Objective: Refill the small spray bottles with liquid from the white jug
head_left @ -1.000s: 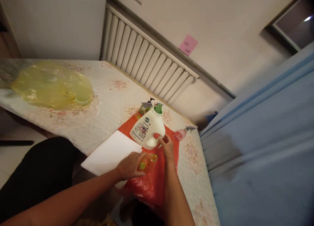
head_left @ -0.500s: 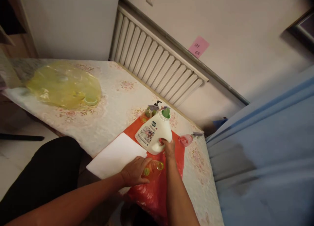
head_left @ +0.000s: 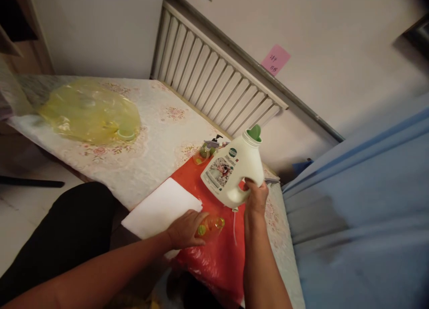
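Note:
My right hand (head_left: pixel 256 197) grips the handle of a white detergent jug (head_left: pixel 248 161), lifted and tilted above the red plastic sheet (head_left: pixel 214 264). The jug has a printed label, and green shows inside its uncapped mouth. My left hand (head_left: pixel 187 228) is wrapped round a small clear yellowish bottle (head_left: pixel 212 226) with an open neck, standing on the red sheet. Between the bottle and my right forearm lies a thin pale tube (head_left: pixel 235 228), its upper end close under the jug. A white folded sheet (head_left: pixel 161 206) lies left of the bottle, partly under my left hand.
Behind the jug stands a clear bottle with a pump top (head_left: pixel 201 154). A yellow plastic bag (head_left: pixel 90 114) with a pale green ring lies at the table's left. The flowered tablecloth (head_left: pixel 161 134) runs up to the radiator (head_left: pixel 214 72); a blue curtain (head_left: pixel 351 201) hangs at the right.
My right hand has raised the jug and moved it to the right, uncovering the pale tube. My left hand stays on the small bottle. The pink bottle at the right is now mostly hidden.

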`<action>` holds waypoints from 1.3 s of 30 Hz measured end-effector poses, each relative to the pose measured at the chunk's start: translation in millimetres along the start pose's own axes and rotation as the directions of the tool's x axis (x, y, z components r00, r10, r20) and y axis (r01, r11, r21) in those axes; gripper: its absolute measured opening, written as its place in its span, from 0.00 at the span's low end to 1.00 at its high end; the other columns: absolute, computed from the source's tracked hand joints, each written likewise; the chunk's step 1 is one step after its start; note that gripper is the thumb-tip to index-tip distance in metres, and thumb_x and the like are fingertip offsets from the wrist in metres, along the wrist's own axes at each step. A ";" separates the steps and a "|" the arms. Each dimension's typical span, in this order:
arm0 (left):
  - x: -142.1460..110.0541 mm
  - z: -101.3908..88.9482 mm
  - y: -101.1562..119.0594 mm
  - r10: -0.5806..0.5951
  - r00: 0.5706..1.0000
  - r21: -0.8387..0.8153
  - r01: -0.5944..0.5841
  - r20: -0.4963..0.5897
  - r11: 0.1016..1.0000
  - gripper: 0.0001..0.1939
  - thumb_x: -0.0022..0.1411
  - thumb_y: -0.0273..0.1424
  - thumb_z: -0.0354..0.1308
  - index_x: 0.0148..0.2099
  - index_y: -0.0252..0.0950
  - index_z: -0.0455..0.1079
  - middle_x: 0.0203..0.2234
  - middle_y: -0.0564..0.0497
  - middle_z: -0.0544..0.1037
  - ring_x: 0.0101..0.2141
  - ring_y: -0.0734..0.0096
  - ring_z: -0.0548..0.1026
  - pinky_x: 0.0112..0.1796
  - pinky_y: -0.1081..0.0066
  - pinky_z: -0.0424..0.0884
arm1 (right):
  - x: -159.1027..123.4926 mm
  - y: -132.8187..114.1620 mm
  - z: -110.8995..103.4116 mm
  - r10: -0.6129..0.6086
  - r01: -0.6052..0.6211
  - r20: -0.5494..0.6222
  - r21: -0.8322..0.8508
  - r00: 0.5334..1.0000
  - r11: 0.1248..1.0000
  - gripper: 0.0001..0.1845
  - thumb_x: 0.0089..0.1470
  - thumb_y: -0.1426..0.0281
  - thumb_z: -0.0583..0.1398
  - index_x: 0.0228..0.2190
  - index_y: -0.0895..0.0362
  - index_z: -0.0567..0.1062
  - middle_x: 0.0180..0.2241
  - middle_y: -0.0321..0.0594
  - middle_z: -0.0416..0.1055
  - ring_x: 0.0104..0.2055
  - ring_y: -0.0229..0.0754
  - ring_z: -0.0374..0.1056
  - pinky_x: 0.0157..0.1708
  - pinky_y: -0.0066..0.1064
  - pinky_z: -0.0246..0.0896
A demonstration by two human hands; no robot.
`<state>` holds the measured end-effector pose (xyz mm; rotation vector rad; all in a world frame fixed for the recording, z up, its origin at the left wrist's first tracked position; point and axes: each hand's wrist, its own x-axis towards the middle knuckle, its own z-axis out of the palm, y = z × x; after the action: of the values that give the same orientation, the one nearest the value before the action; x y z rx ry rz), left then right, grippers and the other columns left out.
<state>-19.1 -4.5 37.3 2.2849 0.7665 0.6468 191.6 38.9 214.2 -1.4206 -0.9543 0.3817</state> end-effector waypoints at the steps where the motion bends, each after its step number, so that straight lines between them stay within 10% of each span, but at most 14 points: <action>1: 0.6 -0.9 1.0 -0.010 1.000 0.005 0.010 0.004 1.000 0.48 0.48 0.45 0.72 0.66 0.41 0.54 0.54 0.43 0.72 0.53 0.47 0.69 0.57 0.53 0.63 | -0.1 -9.6 -8.5 -0.010 0.010 -0.018 0.006 1.000 1.000 0.10 0.37 0.66 0.64 0.20 0.55 0.67 0.14 0.27 0.63 0.19 0.34 0.56 0.22 0.27 0.50; 8: 3.7 -2.6 3.2 0.018 1.000 0.046 -0.018 0.001 0.999 0.46 0.50 0.42 0.70 0.66 0.38 0.54 0.52 0.42 0.74 0.54 0.47 0.70 0.57 0.54 0.62 | -27.0 -56.2 -80.8 -0.027 0.024 -0.121 -0.032 0.992 0.999 0.11 0.38 0.69 0.66 0.21 0.56 0.68 0.12 0.26 0.62 0.17 0.32 0.54 0.21 0.26 0.47; 18: 5.2 -10.6 10.5 -0.004 1.000 0.031 0.004 -0.003 1.000 0.41 0.52 0.40 0.67 0.64 0.39 0.56 0.55 0.42 0.73 0.56 0.49 0.70 0.58 0.56 0.62 | -82.8 -53.8 -163.3 0.069 -0.106 -0.213 -0.167 0.975 0.980 0.14 0.36 0.66 0.68 0.17 0.56 0.68 0.12 0.27 0.61 0.17 0.33 0.53 0.22 0.28 0.46; 29: 16.6 -11.0 16.8 -0.077 0.996 -0.182 0.066 -0.054 0.981 0.40 0.44 0.31 0.66 0.60 0.36 0.57 0.50 0.42 0.74 0.50 0.50 0.74 0.52 0.56 0.69 | -121.5 -41.6 -184.7 0.216 -0.274 -0.265 -0.206 0.940 0.940 0.16 0.33 0.62 0.70 0.18 0.55 0.69 0.13 0.28 0.60 0.18 0.34 0.52 0.22 0.29 0.45; 39: 58.8 -63.5 -11.6 -0.140 0.978 -0.340 0.081 -0.152 0.937 0.41 0.46 0.32 0.67 0.62 0.37 0.57 0.53 0.42 0.74 0.53 0.51 0.74 0.54 0.57 0.69 | -108.6 -39.3 -161.8 0.289 -0.347 -0.233 -0.267 0.929 0.899 0.17 0.29 0.61 0.70 0.16 0.55 0.68 0.12 0.28 0.58 0.18 0.34 0.50 0.22 0.28 0.44</action>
<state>-20.3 67.7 86.4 1.8820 0.7949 0.8615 235.3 -153.8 235.9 -1.8720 -0.6410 0.3434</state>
